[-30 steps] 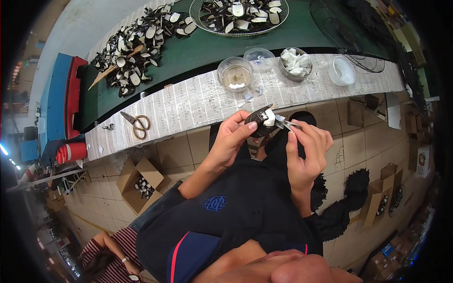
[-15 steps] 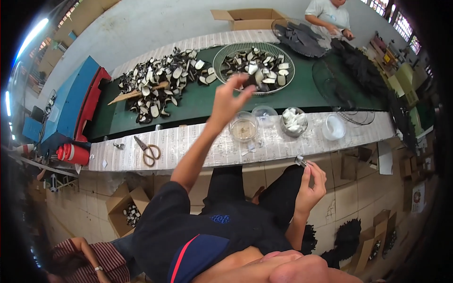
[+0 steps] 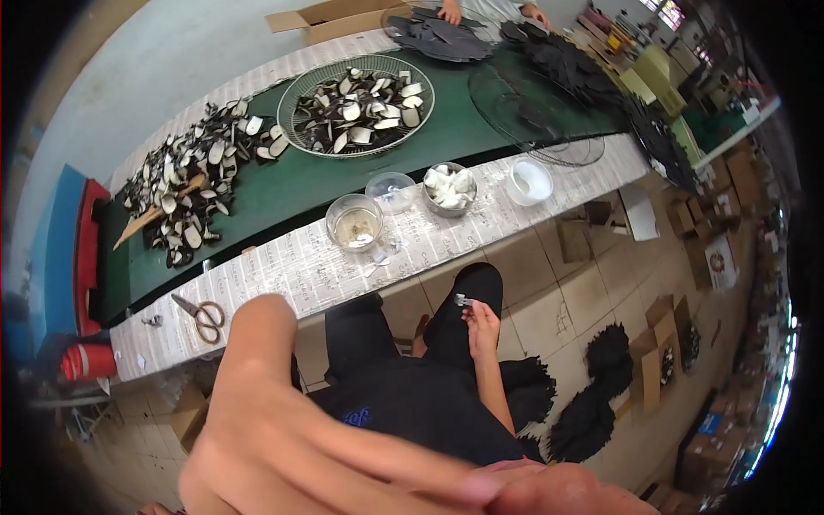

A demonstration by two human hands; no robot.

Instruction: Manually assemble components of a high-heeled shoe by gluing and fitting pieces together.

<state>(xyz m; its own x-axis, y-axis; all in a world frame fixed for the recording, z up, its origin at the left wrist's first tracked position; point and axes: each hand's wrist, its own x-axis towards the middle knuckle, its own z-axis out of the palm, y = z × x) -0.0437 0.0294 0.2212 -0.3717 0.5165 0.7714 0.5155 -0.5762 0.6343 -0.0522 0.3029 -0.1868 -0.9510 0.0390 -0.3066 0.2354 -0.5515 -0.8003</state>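
My left hand (image 3: 283, 442) is raised close to the camera, large in the lower part of the view. Its fingers lie stretched out with the back of the hand showing, and no object shows in it. Above my thigh, beyond the table's front edge, my right hand (image 3: 482, 330) pinches a small silvery metal piece (image 3: 464, 300), too small to name its kind. Nearest on the table stand a clear bowl (image 3: 354, 223) with some liquid, a metal bowl (image 3: 451, 190) of white wads, a clear plastic tub (image 3: 390, 192) and a white tub (image 3: 530, 182).
A wire basket (image 3: 356, 112) of black-and-white curved pieces stands on the green belt (image 3: 257, 193), beside a loose pile (image 3: 193, 167). Scissors (image 3: 202, 319) lie at the left. Across the belt, another person's hand (image 3: 450, 12) touches black flat pieces (image 3: 442, 39). Cardboard boxes (image 3: 657, 343) stand on the floor.
My left hand has come back from over the wire basket to close before the camera. The view has swung to the right. My right hand still pinches the small metal piece.
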